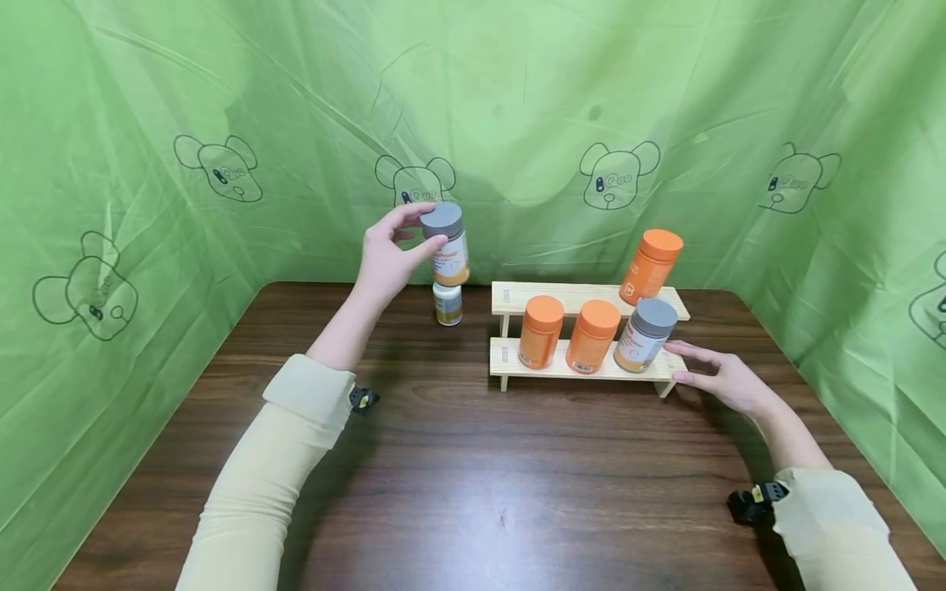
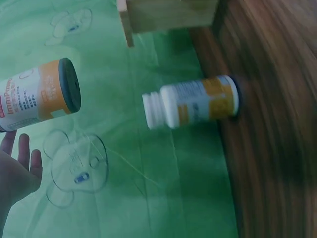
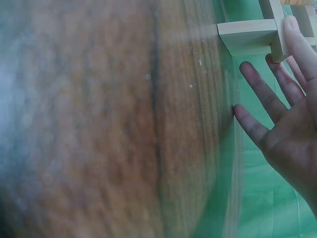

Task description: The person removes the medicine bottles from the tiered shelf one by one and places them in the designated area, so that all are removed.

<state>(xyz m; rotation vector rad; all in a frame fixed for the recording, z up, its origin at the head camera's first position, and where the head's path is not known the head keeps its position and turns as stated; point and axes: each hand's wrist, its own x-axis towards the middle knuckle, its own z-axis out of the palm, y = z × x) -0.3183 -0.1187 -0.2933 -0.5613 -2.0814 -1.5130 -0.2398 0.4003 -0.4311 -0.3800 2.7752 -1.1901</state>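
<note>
My left hand [image 1: 392, 253] grips a grey-lidded supplement jar [image 1: 451, 256] with a white and orange label, fingers and thumb around its upper part. In the left wrist view the jar [image 2: 42, 94] is raised off the table, clear of a small white bottle [image 2: 198, 101] that stands upright on the tabletop. At the right end of a two-tier wooden rack [image 1: 510, 351], my right hand [image 1: 727, 382] has its fingers extended and holds nothing. In the right wrist view its fingertips are close to the rack's end [image 3: 247, 37]; whether they touch is hard to tell.
On the rack's lower tier stand two orange jars [image 1: 541, 332] and another grey-lidded jar [image 1: 645, 335]. One orange jar [image 1: 650, 267] stands on the upper tier at the right. Green cloth [image 1: 517, 98] surrounds the dark wooden table [image 1: 473, 460] at the back and sides.
</note>
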